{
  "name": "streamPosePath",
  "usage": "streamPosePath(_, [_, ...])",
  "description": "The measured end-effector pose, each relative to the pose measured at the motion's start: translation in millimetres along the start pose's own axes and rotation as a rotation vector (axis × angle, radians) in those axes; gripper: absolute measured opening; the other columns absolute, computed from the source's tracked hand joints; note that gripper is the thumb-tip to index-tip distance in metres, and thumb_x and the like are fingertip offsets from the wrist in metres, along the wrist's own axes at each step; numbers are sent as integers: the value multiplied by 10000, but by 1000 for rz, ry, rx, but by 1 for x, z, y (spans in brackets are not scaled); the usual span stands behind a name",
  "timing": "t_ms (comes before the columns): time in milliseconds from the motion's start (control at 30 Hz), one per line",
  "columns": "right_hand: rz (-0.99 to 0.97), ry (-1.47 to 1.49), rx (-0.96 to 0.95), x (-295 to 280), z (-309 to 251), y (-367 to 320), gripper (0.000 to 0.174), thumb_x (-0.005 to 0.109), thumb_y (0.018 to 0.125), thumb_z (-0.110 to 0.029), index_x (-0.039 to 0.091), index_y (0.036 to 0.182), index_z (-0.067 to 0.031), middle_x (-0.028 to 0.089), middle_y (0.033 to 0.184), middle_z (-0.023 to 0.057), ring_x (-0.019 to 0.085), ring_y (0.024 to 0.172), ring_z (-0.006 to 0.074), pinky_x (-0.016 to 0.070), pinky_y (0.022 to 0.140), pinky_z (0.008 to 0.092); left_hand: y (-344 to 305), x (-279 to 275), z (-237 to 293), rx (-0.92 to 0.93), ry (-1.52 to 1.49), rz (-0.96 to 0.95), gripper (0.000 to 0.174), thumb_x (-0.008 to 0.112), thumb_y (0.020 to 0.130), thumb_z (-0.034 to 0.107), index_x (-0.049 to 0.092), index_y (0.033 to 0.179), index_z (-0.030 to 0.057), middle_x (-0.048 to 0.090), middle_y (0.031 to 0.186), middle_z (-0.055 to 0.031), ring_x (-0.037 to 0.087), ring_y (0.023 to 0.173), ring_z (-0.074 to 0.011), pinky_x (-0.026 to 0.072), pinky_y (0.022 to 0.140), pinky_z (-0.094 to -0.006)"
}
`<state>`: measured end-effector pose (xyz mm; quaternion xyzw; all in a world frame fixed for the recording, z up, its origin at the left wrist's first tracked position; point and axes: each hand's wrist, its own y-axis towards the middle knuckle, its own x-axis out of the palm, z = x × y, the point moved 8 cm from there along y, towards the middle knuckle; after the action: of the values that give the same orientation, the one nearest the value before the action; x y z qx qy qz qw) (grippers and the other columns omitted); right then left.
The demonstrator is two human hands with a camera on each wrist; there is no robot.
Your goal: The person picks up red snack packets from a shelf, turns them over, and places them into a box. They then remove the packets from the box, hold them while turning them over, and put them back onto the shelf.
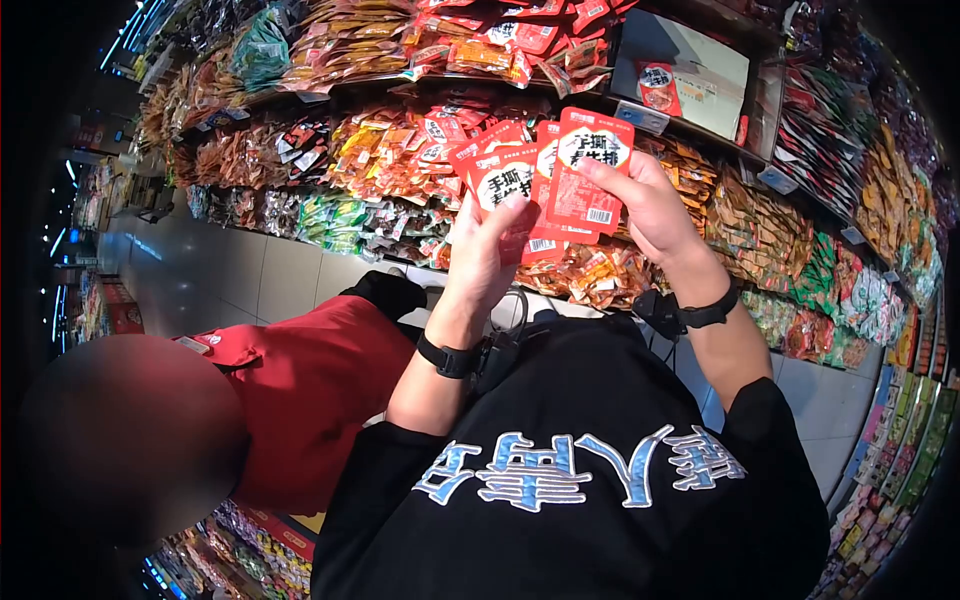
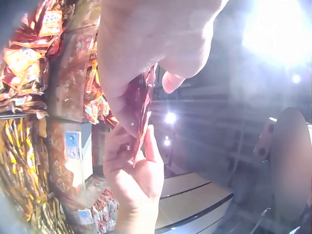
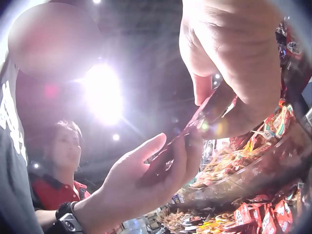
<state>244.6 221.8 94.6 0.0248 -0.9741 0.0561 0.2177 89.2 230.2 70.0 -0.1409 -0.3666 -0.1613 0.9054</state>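
Both hands hold several flat red snack packets, fanned and overlapping in front of the stocked shelves. In the head view my left hand (image 1: 478,255) pinches the left packets (image 1: 497,172), its thumb across their printed front. My right hand (image 1: 660,215) grips the right packet (image 1: 580,205), thumb on the white label patch with black characters. The left wrist view shows the packets (image 2: 145,114) edge-on between the two hands. Seen from the right wrist, my right hand (image 3: 239,63) pinches the packets' upper part, while my left hand (image 3: 141,173) holds them from below.
Shelves carry heaps of bagged snacks (image 1: 390,145) in red, orange and green. A white display box (image 1: 700,60) with a red packet on its front stands at upper right. A person in a red shirt (image 1: 310,390) stands close at left, on the tiled floor (image 1: 285,275).
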Motion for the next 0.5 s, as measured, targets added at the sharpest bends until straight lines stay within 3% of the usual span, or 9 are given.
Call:
streamPosePath(33, [22, 0, -43, -5, -2, 2, 207, 581, 949, -111, 622, 1121, -2, 685, 1053, 57, 654, 937, 106, 511, 866, 278, 0, 1, 0, 0, -67, 45, 358, 528, 943, 109, 429, 1280, 42, 589, 1175, -117, 635, 1034, -228, 564, 867, -383])
streamPosePath(133, [134, 101, -129, -20, -15, 2, 220, 584, 940, -88, 614, 1144, -10, 675, 1091, 75, 654, 965, 124, 523, 868, 292, 1, 1, 0, -15, -113, 26, 327, 507, 962, 130, 441, 1272, 48, 598, 1158, -129, 651, 999, -236, 583, 819, -394])
streamPosePath(300, [70, 122, -80, -16, -12, -2, 239, 599, 927, -73, 600, 1155, -3, 673, 1103, 80, 648, 992, 134, 520, 891, 318, 8, -1, 3, 57, 52, 31, 318, 570, 922, 37, 469, 1222, 17, 639, 1102, -108, 666, 959, -200, 585, 808, -371])
streamPosePath(400, [27, 163, 74, -3, 12, -4, 267, 627, 896, -33, 595, 1156, 17, 675, 1090, 95, 654, 975, 144, 526, 879, 315, 12, -1, 7, 153, 120, 77, 329, 613, 882, -13, 503, 1189, 24, 647, 1067, -93, 660, 938, -169, 576, 795, -327])
streamPosePath(500, [28, 214, 122, 2, 29, -3, 268, 622, 891, -15, 593, 1155, 22, 676, 1077, 97, 656, 968, 151, 525, 885, 319, 17, -3, 5, 165, 203, 57, 304, 601, 905, 34, 506, 1194, 33, 644, 1080, -77, 653, 942, -149, 570, 784, -313])
